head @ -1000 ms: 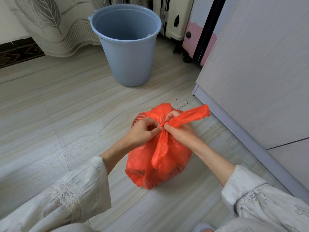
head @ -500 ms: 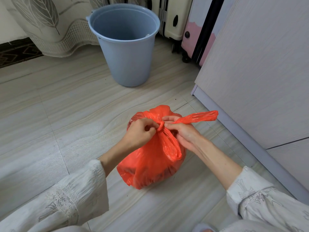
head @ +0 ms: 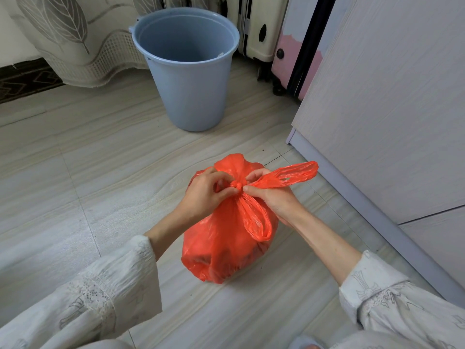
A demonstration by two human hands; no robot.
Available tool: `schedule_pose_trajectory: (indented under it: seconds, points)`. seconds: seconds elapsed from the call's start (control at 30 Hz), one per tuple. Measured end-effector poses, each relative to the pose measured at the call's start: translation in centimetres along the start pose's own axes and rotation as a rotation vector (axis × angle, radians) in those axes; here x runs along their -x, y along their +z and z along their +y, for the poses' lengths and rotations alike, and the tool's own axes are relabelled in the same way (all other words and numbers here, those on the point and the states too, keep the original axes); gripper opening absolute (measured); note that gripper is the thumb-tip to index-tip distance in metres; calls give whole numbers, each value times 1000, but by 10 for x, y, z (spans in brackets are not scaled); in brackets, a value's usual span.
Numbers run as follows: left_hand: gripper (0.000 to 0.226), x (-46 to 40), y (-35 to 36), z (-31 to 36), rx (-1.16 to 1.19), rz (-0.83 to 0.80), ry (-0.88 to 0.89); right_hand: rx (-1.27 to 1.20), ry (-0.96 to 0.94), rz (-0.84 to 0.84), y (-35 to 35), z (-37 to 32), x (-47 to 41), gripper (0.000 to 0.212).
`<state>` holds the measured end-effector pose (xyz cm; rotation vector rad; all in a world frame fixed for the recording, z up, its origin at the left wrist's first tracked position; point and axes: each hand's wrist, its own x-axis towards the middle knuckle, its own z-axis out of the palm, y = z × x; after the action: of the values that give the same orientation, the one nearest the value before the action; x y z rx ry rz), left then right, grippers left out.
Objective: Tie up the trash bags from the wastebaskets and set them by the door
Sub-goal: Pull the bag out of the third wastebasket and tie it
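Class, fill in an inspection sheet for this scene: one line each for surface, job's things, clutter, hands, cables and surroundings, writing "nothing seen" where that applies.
Surface: pale tiled floor, a few dark specks.
Job's things: orange trash bag on the floor, knot at its neck, one handle loop out right, one hanging in front; blue wastebasket upright, no liner.
Clutter: nothing seen.
Hands: left hand and right hand both pinch the bag at the knot.
Cables: nothing seen.
Surroundings: cabinet right; suitcases and curtain behind.
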<state>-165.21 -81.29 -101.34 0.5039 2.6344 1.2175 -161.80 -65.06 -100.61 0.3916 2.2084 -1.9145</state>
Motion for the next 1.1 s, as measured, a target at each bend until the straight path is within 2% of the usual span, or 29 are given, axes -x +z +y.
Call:
schedule_pose_trajectory:
  seconds: [0.13, 0.3, 0.47, 0.57, 0.77, 0.93, 1.0, 1.1]
  points:
    - [22, 1, -4, 3, -54, -49, 73, 29, 2, 62, -2, -4, -2, 18]
    - [29, 8, -6, 9, -238, -133, 158, -1, 123, 210, -13, 0, -16, 9]
    - [21, 11, -4, 15, -146, -183, 148, 18, 197, 370, -26, -3, -33, 20]
    - [16, 10, -5, 20, -73, -203, 111, 0, 229, 404, -32, -5, -39, 17]
    - [14, 14, -1, 17, 6, -227, 41, -3, 284, 379, -38, 2, -41, 24]
    - [16, 19, -15, 5, 30, -256, -102, 114, 252, 282, -42, -5, -30, 10]
    - [16, 20, -22, 8, 1, -311, -224, 190, 266, 216, -44, -17, -19, 11]
    - [14, 24, -33, 28, -63, -482, -319, 299, 341, 108, -47, -46, 3, 16]
